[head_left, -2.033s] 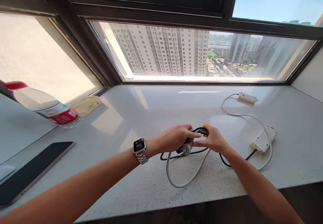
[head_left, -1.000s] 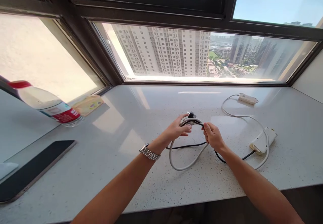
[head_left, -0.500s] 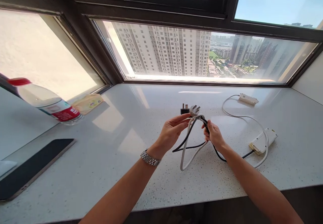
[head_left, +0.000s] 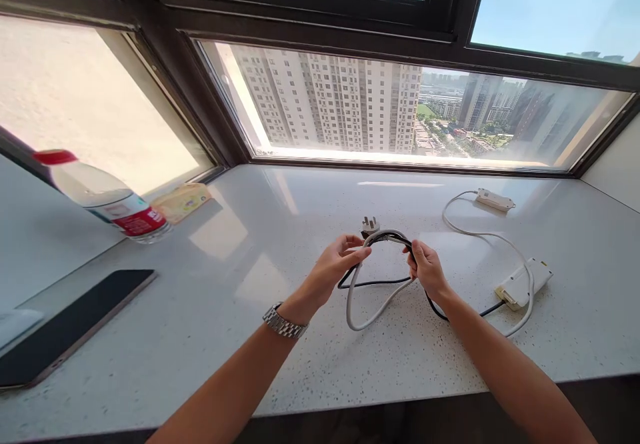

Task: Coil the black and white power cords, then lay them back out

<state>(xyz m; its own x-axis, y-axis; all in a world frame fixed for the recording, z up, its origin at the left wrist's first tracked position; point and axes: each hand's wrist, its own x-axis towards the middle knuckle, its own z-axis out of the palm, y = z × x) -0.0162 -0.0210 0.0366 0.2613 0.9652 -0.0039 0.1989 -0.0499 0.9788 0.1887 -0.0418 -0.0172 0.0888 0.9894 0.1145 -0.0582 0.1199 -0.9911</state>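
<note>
My right hand (head_left: 426, 267) is closed around a black cord and a white cord, and both bend into loops between my hands. Thumb and fingers of my left hand (head_left: 340, 264) pinch the same loops on their left side. The white cord (head_left: 354, 314) hangs in a wide loop under my hands, the black cord (head_left: 377, 283) in a flatter one. Just beyond my left fingertips a white three-pin plug (head_left: 371, 225) points its prongs up; a dark plug part beneath it is mostly hidden.
Two white power strips lie right: a larger power strip (head_left: 525, 284) and a smaller power strip (head_left: 495, 200) near the window. At left are a bottle (head_left: 125, 211), a soft yellowish packet (head_left: 183, 202) and a phone (head_left: 75, 327). The speckled counter (head_left: 210, 364) ends at its front edge.
My left hand has moved slightly left and down along the cords, widening the arch between my hands. The plugs have shifted left and lower. My right hand keeps its grip.
</note>
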